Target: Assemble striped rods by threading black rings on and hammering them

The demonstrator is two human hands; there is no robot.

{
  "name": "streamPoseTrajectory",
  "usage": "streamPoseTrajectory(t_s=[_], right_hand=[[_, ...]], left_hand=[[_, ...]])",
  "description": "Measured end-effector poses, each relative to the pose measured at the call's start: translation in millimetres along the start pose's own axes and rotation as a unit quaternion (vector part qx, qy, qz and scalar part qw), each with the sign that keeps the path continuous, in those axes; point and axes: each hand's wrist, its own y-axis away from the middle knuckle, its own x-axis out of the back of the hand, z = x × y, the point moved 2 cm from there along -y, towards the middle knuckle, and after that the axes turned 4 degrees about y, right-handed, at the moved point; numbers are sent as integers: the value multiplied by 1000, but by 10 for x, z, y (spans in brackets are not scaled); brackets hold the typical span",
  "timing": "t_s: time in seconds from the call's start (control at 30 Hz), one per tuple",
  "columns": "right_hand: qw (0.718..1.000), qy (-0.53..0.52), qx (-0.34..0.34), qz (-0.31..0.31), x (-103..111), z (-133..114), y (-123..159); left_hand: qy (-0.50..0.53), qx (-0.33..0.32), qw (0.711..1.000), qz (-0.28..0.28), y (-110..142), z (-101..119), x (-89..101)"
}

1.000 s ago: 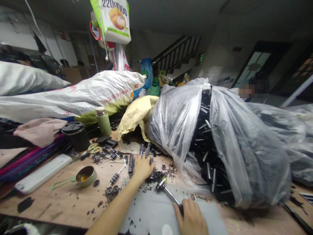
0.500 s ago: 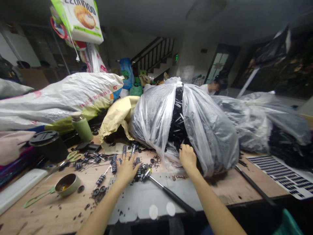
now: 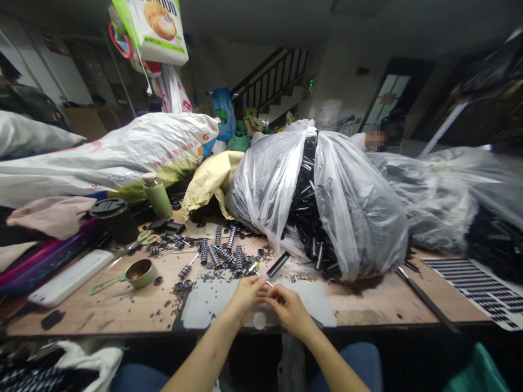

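Observation:
My left hand (image 3: 250, 292) and my right hand (image 3: 291, 311) meet over the grey mat (image 3: 208, 305) at the table's front edge. Their fingers are bent together at the tips; whatever lies between them is too small or hidden to make out. Beneath them is a hammer (image 3: 253, 267), its head showing just past my left fingers and most of its handle covered. A short black tube-like piece (image 3: 279, 264) lies just beyond the hands. Left of it are several black-and-silver ribbed rollers (image 3: 213, 256) among small dark washers.
A big clear plastic bag (image 3: 265, 190) of black parts bulges behind the mat. At left stand a small green-handled cup (image 3: 140, 273), scissors (image 3: 147, 237), a green bottle (image 3: 157, 196) and a black-lidded cup (image 3: 114, 220). A dark bar (image 3: 427, 299) and patterned sheet (image 3: 461, 288) lie right.
My left hand has left the rollers and my right hand has drawn back from the bag opening. Both have come together over the mat. A black tube-like piece now lies beside the bag.

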Motion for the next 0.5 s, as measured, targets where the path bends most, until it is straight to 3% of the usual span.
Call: streamPoseTrajectory(t_s=[0.07,0.17,0.27,0.33,0.5], right_hand=[[1000,8,10,4,-128,-10,109],[998,16,-5,67,-123,2,210],[991,2,-63,116,-37,3,288],[988,-5,-84,131,8,-2,349],[978,-35,-128,162,133,98,527]], left_hand=[[-53,-33,997,52,-12,-29,-12],[-148,-114,978,95,-21,50,-41],[-362,-202,909,49,-71,210,-244],[-441,-199,875,15,-151,280,-421],[-419,-184,889,6,-302,325,-622]])
